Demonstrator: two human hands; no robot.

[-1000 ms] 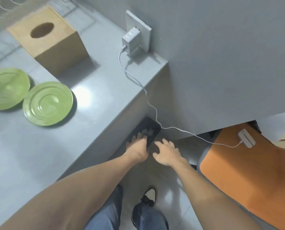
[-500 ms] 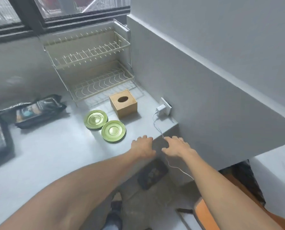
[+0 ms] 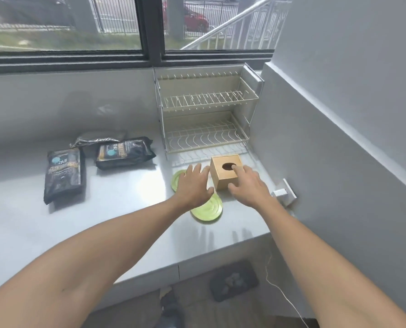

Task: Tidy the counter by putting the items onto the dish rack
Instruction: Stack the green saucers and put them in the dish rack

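1. The wooden tissue box (image 3: 225,171) sits right of centre in the frame, on the grey bench (image 3: 126,223) just in front of the dish rack (image 3: 206,114). The right hand (image 3: 249,185) is over its near right corner, fingers spread, forefinger reaching toward the round hole in its top. Whether it actually touches the box I cannot tell.
2. Two green plates lie beside the box: the far plate (image 3: 176,179) is mostly hidden under the left hand (image 3: 193,184), and the near plate (image 3: 209,209) shows below that wrist. The left hand is flat and wide open, hovering over them and holding nothing.
3. Half a second ago both hands were only at the bench's front edge, short of the plates; a second ago they hung low near the floor mat (image 3: 234,280). Now they have come up and forward over the items, and the view has lifted to take in the whole rack.
4. I judge this as the reach ending and the first pick-up about to begin; nothing is on the rack, both its wire tiers are bare.
5. Further out, at left of centre, three dark packets (image 3: 124,151) lie on the bench. At the right, a white charger (image 3: 279,193) sits in a wall socket with its cable (image 3: 282,292) trailing down to the lower right.
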